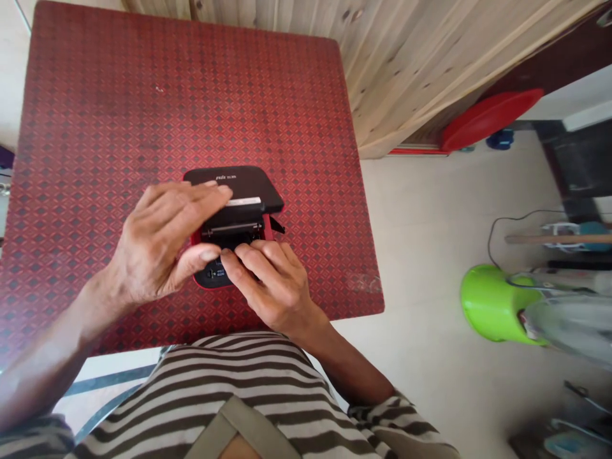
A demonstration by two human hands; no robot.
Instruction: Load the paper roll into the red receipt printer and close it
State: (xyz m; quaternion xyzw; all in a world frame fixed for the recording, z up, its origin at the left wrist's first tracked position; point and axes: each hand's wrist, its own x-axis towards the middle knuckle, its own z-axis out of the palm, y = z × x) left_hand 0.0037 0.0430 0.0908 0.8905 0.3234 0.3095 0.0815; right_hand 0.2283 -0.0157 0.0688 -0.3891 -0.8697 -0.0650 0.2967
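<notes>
A small black-and-red label printer [268, 191] sits on the red patterned table with its lid raised, showing a roller and a dark compartment inside. Across the lid lie the fingers of my left hand [160, 239], while its thumb rests by the near edge of the opening, so the hand spans the printer. My right hand [275, 280] is curled over the near right side, its fingertips down at the compartment. What those fingertips pinch, if anything, is hidden. A little black lever or flap [276, 225] sticks out on the printer's right side.
The red table [191, 115] has its right edge beyond my right hand. Wooden boards [382, 83] run along its far side. On the floor to the right are a bright green bucket [488, 303], a cable and a red basin [492, 118].
</notes>
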